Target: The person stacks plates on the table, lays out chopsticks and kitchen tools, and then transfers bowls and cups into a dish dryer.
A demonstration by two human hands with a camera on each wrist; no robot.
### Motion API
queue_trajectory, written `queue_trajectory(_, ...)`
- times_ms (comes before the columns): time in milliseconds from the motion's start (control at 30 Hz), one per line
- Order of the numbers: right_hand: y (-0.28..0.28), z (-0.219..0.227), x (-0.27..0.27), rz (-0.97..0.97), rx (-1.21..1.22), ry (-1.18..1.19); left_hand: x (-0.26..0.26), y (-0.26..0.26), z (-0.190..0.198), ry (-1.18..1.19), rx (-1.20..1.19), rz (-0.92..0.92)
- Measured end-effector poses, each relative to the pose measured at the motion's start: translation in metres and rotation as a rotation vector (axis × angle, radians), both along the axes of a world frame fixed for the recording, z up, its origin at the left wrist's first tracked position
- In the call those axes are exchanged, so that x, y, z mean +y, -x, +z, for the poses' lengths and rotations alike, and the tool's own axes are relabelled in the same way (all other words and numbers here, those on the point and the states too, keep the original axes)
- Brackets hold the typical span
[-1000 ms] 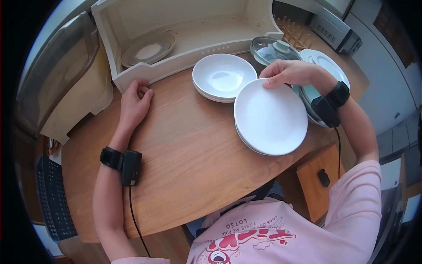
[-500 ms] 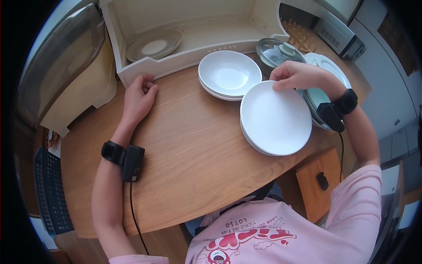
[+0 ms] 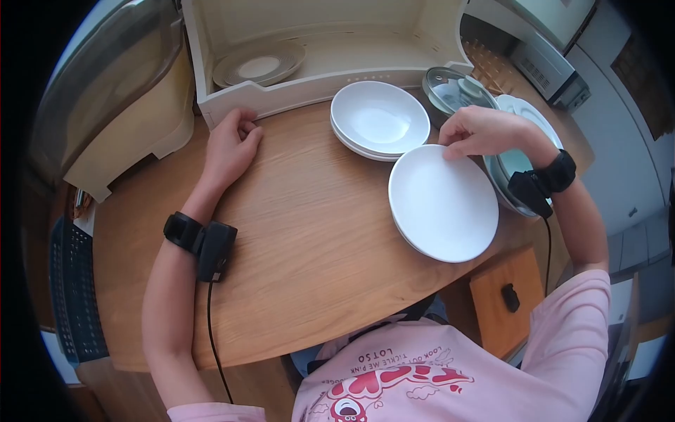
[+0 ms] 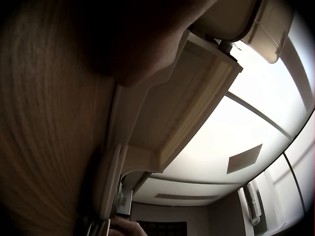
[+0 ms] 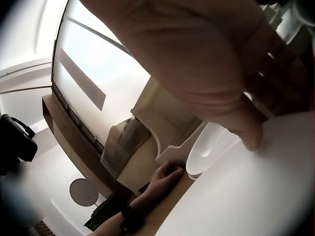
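My right hand (image 3: 485, 131) pinches the far rim of a white plate (image 3: 444, 204), thumb on top and the other fingers partly hidden behind the rim. Another plate's edge shows beneath it. In the right wrist view the thumb lies on the white surface (image 5: 275, 187). Just beyond is a stack of white bowls (image 3: 380, 116), close to the plate's far edge. My left hand (image 3: 233, 148) rests on the table at the front corner of a cream open-front cabinet (image 3: 281, 105), its fingers loosely curled and holding nothing.
A patterned plate (image 3: 260, 65) lies inside the cabinet. Behind my right hand sit a glass-lidded pot (image 3: 457, 88), pale green dishes (image 3: 517, 162) and white plates (image 3: 534, 112). A wooden peg rack (image 3: 485, 67) stands farther back. At left is a cream bin (image 3: 140, 133).
My right hand has drawn the white plate slightly toward me, away from the bowls. The left hand keeps its place by the cabinet corner. The head view has shifted a little.
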State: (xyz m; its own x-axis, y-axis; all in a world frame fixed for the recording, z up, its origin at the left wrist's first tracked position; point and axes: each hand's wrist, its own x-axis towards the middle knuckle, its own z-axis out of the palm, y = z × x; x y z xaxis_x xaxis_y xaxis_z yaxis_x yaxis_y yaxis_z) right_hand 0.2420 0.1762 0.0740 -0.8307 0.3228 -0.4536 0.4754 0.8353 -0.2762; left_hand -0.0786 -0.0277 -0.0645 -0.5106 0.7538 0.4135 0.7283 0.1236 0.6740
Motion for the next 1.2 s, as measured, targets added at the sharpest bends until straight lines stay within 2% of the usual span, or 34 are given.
queue_trajectory(100,0.015,0.014,-0.008,-0.026,-0.031,-0.05,-0.001,-0.001,0.0,-0.005,0.006,0.001)
queue_trajectory(167,0.029,0.024,-0.011,-0.016,-0.04,-0.184,-0.002,-0.003,0.002,-0.006,0.013,0.01)
queue_trajectory(200,0.037,0.026,-0.004,0.067,-0.029,-0.223,-0.002,-0.004,0.003,-0.004,0.006,0.016)
queue_trajectory(233,0.047,0.03,-0.003,0.072,-0.031,-0.224,-0.002,-0.004,0.003,-0.002,-0.001,0.021)
queue_trajectory(367,0.102,0.045,-0.024,0.08,0.141,-0.258,0.0,-0.004,0.003,-0.015,0.002,0.024)
queue_trajectory(533,0.203,0.006,0.009,0.061,0.306,-0.183,0.0,-0.003,0.001,-0.011,-0.033,0.02)
queue_trajectory(600,0.235,-0.009,0.016,-0.082,0.318,-0.204,-0.001,-0.004,0.003,-0.001,-0.009,0.033)
queue_trajectory(633,0.248,-0.02,0.025,-0.071,0.323,-0.202,-0.001,-0.004,0.003,0.006,0.009,0.038)
queue_trajectory(733,0.282,-0.046,0.035,-0.313,0.292,-0.141,0.001,-0.002,0.001,-0.003,0.004,0.049)
queue_trajectory(767,0.289,-0.052,0.037,-0.3,0.292,-0.138,0.001,-0.002,0.0,-0.001,0.007,0.053)
queue_trajectory(833,0.297,-0.068,0.052,-0.367,0.356,0.08,0.0,-0.002,0.001,-0.019,0.002,0.058)
queue_trajectory(867,0.295,-0.074,0.057,-0.36,0.348,0.082,0.001,-0.002,0.001,-0.01,0.023,0.067)
queue_trajectory(933,0.279,-0.083,0.057,-0.336,0.633,0.49,0.001,-0.003,0.0,-0.001,0.043,0.073)
queue_trajectory(967,0.276,-0.085,0.055,-0.335,0.629,0.489,0.001,-0.004,0.0,-0.012,0.038,0.074)
queue_trajectory(1033,0.274,-0.089,0.055,-0.39,0.808,0.658,0.002,-0.002,0.0,-0.024,0.034,0.078)
queue_trajectory(1167,0.277,-0.074,0.067,-0.406,0.781,0.602,0.001,-0.001,-0.002,-0.03,0.037,0.074)
queue_trajectory(1200,0.276,-0.066,0.071,-0.404,0.782,0.654,0.002,-0.001,-0.001,-0.032,0.038,0.071)
